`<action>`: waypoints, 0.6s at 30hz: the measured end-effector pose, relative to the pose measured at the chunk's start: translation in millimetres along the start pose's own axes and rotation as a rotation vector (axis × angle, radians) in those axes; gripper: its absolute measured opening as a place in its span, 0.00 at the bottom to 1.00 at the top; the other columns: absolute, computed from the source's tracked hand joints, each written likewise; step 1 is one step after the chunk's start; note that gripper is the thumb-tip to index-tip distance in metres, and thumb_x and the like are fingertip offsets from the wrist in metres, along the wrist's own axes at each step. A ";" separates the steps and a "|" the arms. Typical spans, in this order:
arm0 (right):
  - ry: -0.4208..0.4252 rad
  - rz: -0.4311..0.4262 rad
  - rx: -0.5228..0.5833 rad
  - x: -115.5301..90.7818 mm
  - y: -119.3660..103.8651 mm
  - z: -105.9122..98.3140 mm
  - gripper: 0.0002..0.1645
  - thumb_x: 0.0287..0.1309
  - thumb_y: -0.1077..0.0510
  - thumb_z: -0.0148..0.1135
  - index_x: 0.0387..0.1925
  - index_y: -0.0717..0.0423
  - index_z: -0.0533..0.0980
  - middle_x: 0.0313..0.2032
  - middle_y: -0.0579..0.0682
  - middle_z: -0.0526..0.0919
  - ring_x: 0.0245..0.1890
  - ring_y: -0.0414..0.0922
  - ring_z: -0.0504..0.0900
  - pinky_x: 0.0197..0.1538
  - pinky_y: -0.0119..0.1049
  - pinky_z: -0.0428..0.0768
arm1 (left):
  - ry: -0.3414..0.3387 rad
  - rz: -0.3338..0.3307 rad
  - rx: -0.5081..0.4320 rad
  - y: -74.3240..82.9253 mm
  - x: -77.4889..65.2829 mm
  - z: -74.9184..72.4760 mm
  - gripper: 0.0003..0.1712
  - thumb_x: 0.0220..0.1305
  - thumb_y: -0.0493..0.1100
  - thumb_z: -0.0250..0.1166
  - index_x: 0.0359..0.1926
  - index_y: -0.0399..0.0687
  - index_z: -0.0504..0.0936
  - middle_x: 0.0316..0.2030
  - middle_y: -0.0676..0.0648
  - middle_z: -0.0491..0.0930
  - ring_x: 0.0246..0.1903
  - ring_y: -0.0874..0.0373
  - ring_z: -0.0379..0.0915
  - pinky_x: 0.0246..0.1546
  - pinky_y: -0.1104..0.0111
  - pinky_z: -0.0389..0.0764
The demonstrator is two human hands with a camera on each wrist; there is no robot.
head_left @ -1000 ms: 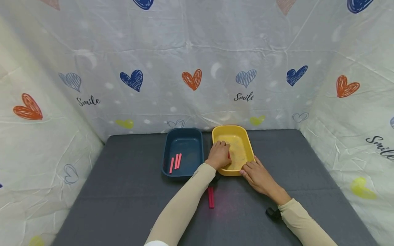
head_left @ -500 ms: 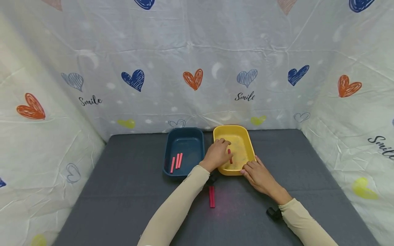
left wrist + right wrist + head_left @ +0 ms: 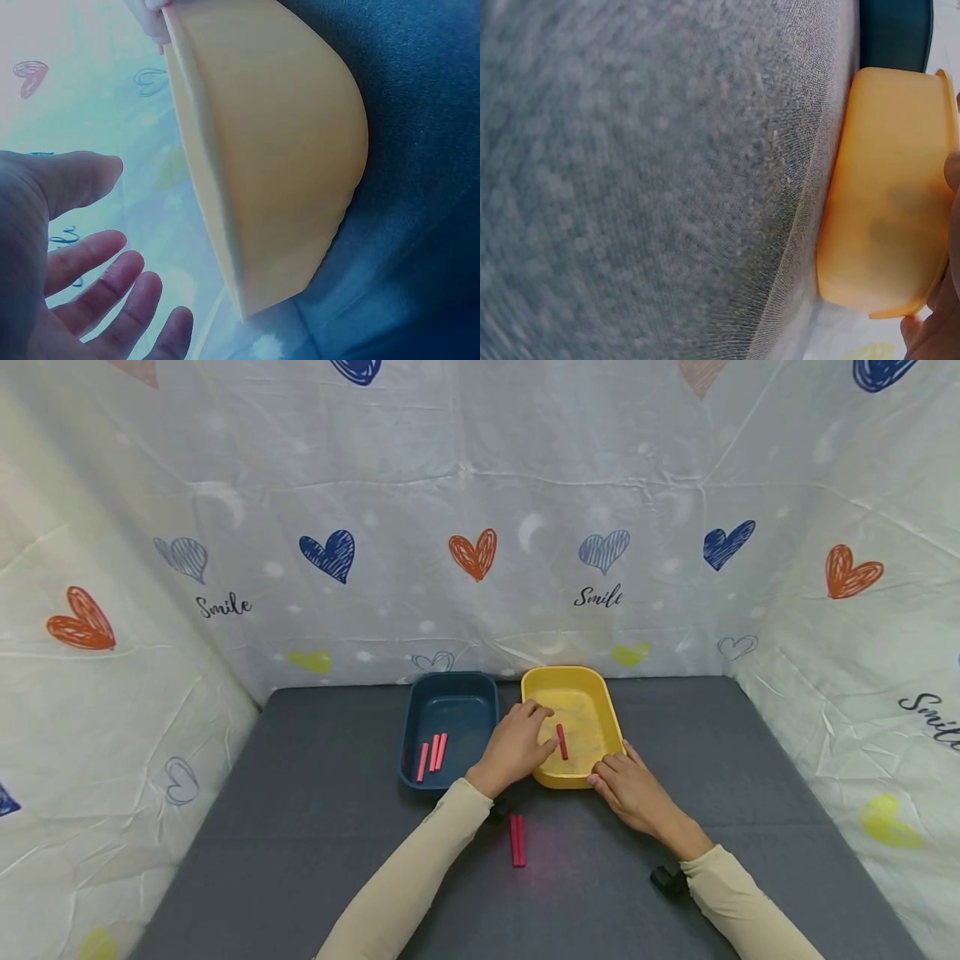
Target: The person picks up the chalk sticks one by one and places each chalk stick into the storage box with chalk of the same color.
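Observation:
In the head view, my left hand (image 3: 516,745) hovers over the left side of the yellow tray (image 3: 532,675), its fingers loosely spread and holding nothing. A short slim red stick (image 3: 562,742) lies on the tray's floor, just right of the left fingertips. The left wrist view shows the left thumb and fingers (image 3: 124,270) apart, beside the tray's rim. My right hand (image 3: 637,793) grips the tray's front right corner, with fingers at the rim in the right wrist view.
Left of the yellow tray stands a dark blue tray (image 3: 415,702) with three pink sticks (image 3: 423,762) inside. Two red sticks (image 3: 517,841) lie side by side on the grey tabletop (image 3: 300,843), near my left wrist. A heart-printed cloth (image 3: 405,468) hangs behind.
My left hand has let go of the red stick, leaving it in the yellow tray, and has drawn back to the left with fingers opening. My right hand stays at the tray's corner.

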State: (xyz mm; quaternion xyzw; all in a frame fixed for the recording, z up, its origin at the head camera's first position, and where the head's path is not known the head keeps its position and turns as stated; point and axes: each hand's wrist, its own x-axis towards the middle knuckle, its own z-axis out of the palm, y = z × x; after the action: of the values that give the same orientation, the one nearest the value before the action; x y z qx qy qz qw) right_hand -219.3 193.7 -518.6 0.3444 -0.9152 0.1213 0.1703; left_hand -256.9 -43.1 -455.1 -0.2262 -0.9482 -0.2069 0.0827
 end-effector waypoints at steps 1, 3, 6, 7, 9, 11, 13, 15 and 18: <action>0.001 0.000 -0.002 -0.2 0.1 0.5 0.10 0.70 0.51 0.54 0.32 0.48 0.74 0.29 0.43 0.74 0.40 0.46 0.78 0.70 0.62 0.61 | 0.006 0.005 0.001 0.5 -2.7 -2.0 0.25 0.65 0.52 0.66 0.60 0.49 0.76 0.53 0.48 0.76 0.51 0.54 0.71 0.52 0.63 0.78; 0.001 0.001 0.000 -0.5 0.1 0.6 0.10 0.70 0.51 0.54 0.32 0.48 0.74 0.29 0.43 0.74 0.40 0.47 0.78 0.70 0.62 0.61 | 0.016 0.010 0.001 1.2 -7.6 -6.0 0.26 0.64 0.52 0.66 0.60 0.48 0.76 0.53 0.48 0.76 0.50 0.54 0.71 0.51 0.63 0.78; 0.000 0.004 0.003 -0.5 0.2 0.8 0.10 0.70 0.51 0.54 0.32 0.48 0.74 0.29 0.43 0.75 0.40 0.47 0.78 0.70 0.63 0.61 | 0.030 0.013 0.000 2.1 -14.3 -12.0 0.26 0.64 0.53 0.67 0.60 0.48 0.76 0.53 0.48 0.76 0.50 0.54 0.71 0.52 0.62 0.78; 0.000 0.004 0.003 -0.6 0.3 0.8 0.10 0.70 0.51 0.54 0.32 0.48 0.74 0.30 0.43 0.75 0.40 0.47 0.78 0.70 0.63 0.61 | 0.032 0.011 0.001 2.2 -16.3 -13.8 0.27 0.64 0.53 0.67 0.60 0.49 0.76 0.53 0.48 0.76 0.51 0.55 0.70 0.52 0.63 0.78; 0.000 0.003 0.002 -0.8 0.7 1.2 0.10 0.70 0.50 0.54 0.32 0.48 0.74 0.30 0.44 0.75 0.41 0.47 0.78 0.70 0.63 0.61 | 0.039 0.012 0.010 2.1 -20.2 -16.6 0.27 0.64 0.54 0.66 0.60 0.49 0.76 0.53 0.49 0.75 0.51 0.56 0.70 0.52 0.63 0.78; 0.003 0.002 -0.001 -1.0 1.4 1.9 0.10 0.70 0.50 0.53 0.32 0.48 0.74 0.30 0.44 0.75 0.41 0.47 0.78 0.70 0.62 0.60 | 0.049 0.019 0.007 2.0 -24.3 -19.1 0.27 0.64 0.54 0.66 0.60 0.49 0.76 0.53 0.49 0.76 0.50 0.56 0.70 0.51 0.64 0.79; 0.003 0.001 0.000 -0.9 1.6 2.1 0.10 0.70 0.51 0.54 0.32 0.48 0.74 0.30 0.44 0.75 0.41 0.47 0.78 0.70 0.62 0.60 | 0.055 0.025 0.001 2.0 -28.9 -20.9 0.26 0.64 0.54 0.66 0.60 0.50 0.77 0.53 0.50 0.76 0.49 0.57 0.70 0.50 0.65 0.79; 0.003 0.002 0.003 -0.9 1.6 2.1 0.10 0.70 0.51 0.54 0.32 0.47 0.74 0.30 0.44 0.75 0.41 0.47 0.78 0.70 0.62 0.60 | 0.058 0.030 -0.006 2.3 -34.3 -22.4 0.26 0.64 0.54 0.66 0.60 0.50 0.77 0.52 0.50 0.76 0.49 0.57 0.70 0.50 0.65 0.79; 0.004 0.002 0.010 -0.7 1.2 1.9 0.09 0.70 0.51 0.54 0.32 0.47 0.74 0.30 0.44 0.75 0.41 0.47 0.78 0.71 0.61 0.60 | 0.065 0.044 -0.004 2.2 -43.8 -23.9 0.26 0.63 0.54 0.67 0.59 0.51 0.77 0.52 0.50 0.76 0.49 0.57 0.70 0.51 0.65 0.79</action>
State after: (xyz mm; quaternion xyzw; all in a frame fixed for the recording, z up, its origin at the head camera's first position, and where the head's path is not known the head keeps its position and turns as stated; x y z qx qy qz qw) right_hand -220.1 194.4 -520.7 0.3438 -0.9147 0.1268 0.1705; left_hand -215.6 -68.9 -443.9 -0.2403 -0.9395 -0.2140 0.1174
